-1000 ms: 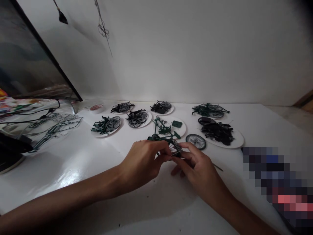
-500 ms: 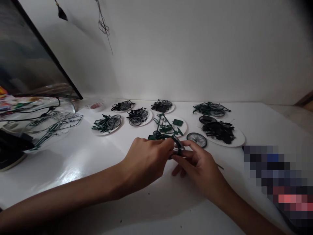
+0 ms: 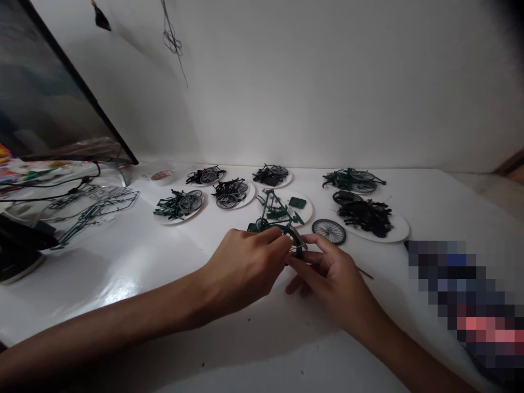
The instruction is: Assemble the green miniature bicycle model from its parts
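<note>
Between my two hands is a small dark green model bicycle, its frame pointing away from me over a white plate. My left hand is closed around the near end of it, by a wheel with a dark tyre and a silvery fender-like strip. My right hand pinches the right side of that wheel between thumb and fingers. Much of the wheel is hidden by my fingers. A loose spoked wheel with a green tyre lies flat just beyond my right hand.
White plates with black and green model parts stand along the back, such as one plate at the right. At the left are a monitor, cables and green sprue frames. A thin rod lies by my right wrist. A blurred-out patch covers the right edge.
The view has shifted very slightly. Both hands keep their hold on the model bicycle's wheel, with only tiny finger movement.
</note>
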The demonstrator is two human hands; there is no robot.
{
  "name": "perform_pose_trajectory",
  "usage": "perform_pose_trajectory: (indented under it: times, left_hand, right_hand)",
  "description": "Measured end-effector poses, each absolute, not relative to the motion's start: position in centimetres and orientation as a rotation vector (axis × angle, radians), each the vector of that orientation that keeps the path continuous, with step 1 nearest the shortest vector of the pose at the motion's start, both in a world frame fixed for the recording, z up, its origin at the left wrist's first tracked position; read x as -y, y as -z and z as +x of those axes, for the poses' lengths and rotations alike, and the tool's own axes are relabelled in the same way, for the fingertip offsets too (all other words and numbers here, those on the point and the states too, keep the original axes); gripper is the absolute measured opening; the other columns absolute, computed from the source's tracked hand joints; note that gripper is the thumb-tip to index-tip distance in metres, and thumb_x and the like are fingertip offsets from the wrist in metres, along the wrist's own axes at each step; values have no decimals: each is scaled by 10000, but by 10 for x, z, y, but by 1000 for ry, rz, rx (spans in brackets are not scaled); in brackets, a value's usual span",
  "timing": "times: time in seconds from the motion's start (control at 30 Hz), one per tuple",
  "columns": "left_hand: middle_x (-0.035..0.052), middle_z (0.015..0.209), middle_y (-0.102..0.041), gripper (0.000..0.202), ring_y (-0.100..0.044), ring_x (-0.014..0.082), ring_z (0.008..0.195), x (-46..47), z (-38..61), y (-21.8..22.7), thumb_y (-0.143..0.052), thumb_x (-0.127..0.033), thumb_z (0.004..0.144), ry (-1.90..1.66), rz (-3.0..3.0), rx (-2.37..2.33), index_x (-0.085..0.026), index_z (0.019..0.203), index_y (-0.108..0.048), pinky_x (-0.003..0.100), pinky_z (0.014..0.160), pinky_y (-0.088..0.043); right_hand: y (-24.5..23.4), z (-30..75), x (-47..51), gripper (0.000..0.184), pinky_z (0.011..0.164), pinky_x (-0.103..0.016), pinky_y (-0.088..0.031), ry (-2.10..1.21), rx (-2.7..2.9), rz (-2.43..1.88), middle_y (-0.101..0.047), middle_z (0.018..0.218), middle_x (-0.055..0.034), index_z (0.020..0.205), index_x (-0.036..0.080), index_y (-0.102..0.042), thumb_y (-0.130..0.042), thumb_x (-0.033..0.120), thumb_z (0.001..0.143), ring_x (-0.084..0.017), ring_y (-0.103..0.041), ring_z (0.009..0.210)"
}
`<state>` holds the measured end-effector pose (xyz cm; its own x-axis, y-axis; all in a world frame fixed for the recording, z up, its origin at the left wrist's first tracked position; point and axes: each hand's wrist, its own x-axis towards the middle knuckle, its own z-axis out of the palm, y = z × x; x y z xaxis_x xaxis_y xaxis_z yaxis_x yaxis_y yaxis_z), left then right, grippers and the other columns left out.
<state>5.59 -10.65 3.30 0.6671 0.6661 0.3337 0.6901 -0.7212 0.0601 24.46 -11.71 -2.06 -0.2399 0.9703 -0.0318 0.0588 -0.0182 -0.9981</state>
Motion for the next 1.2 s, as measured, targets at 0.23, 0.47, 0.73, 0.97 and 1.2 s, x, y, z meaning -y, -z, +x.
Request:
perform_pose_trajectory:
  times: [0.23, 0.47, 0.73, 0.97, 1.2]
  left_hand:
    - [-11, 799, -619, 161, -532, 125, 582, 108, 57, -29, -493, -184, 989, 570, -2809, 1130, -162, 866, -595, 264, 523, -341]
    - [-20, 782, -609, 145, -521, 118, 571, 109, 56, -30, -498, -171, 975, 571, -2813, 1120, -162, 853, -576, 260, 513, -327]
    - [-22, 776, -601, 157, -491, 100, 571, 107, 56, -26, -476, -207, 997, 693, -2840, 1134, -164, 866, -552, 245, 525, -329]
    - [-26, 764, -595, 139, -476, 96, 555, 107, 57, -24, -480, -209, 988, 671, -2849, 1136, -169, 866, -535, 246, 502, -314]
    - [-14, 761, -562, 113, -408, 114, 494, 108, 55, -27, -470, -132, 954, 503, -2735, 888, -172, 860, -518, 273, 424, -269]
  right_hand:
    - [21, 245, 119, 377, 504, -271, -514, -1378, 1406, -1147, -752, 751, 7, 1137, 254, -510, -701, 476, 900, -184, -727, 573]
    - [20, 245, 119, 372, 517, -271, -517, -1385, 1419, -1140, -761, 788, 1, 1140, 252, -518, -697, 477, 905, -181, -732, 584]
    - [19, 247, 121, 377, 520, -271, -517, -1397, 1429, -1128, -768, 825, -7, 1140, 255, -511, -695, 486, 905, -184, -740, 599]
    - [17, 247, 120, 376, 520, -268, -519, -1395, 1429, -1123, -782, 877, -24, 1139, 252, -506, -692, 483, 909, -182, -743, 607]
    - [15, 246, 120, 385, 509, -263, -515, -1408, 1438, -1122, -766, 797, -10, 1147, 245, -507, -690, 484, 907, -183, -740, 597]
